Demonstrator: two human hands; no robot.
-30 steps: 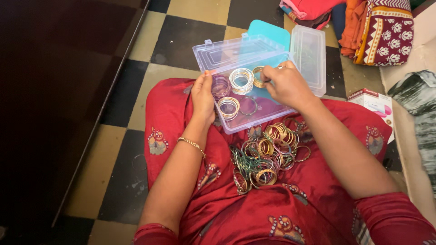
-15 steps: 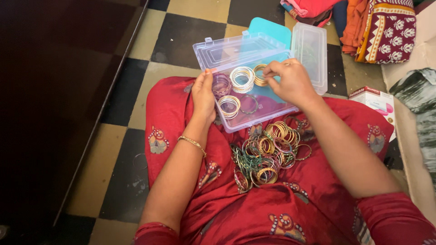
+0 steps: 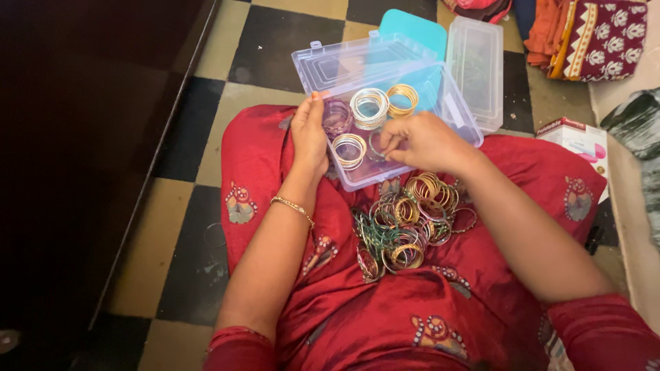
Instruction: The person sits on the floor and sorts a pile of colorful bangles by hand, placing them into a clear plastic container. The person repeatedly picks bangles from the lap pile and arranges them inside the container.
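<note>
A person sits on a checkered floor point(image 3: 206, 172) in a red dress point(image 3: 481, 172), with a clear plastic box point(image 3: 460, 117) resting on the lap, its lid point(image 3: 330, 62) tipped open at the far side. The left hand point(image 3: 309, 137) lies along the near left edge of the box, fingers straight and close together, steadying it; they are not closed around anything. A thin gold bracelet point(image 3: 292, 206) circles that wrist. The right hand point(image 3: 423, 141) hovers over the near part of the box with its fingers curled inward, the fingertips pinched on a green bangle point(image 3: 375, 145) that sits inside the box. Also in the box stand small stacks of bangles: a purple stack point(image 3: 337, 115) beside the left fingertips, a silver stack point(image 3: 369, 106) in the middle, a gold stack point(image 3: 401, 98) farther back, and another pale stack point(image 3: 349, 150) near the front edge. On the lap just below the box lies a loose heap of bangles point(image 3: 405, 223) in gold, green and pink. Beyond the box sit a teal container point(image 3: 412, 27) and a second clear container point(image 3: 481, 62), with folded cloth point(image 3: 591, 34) at the upper right.
</note>
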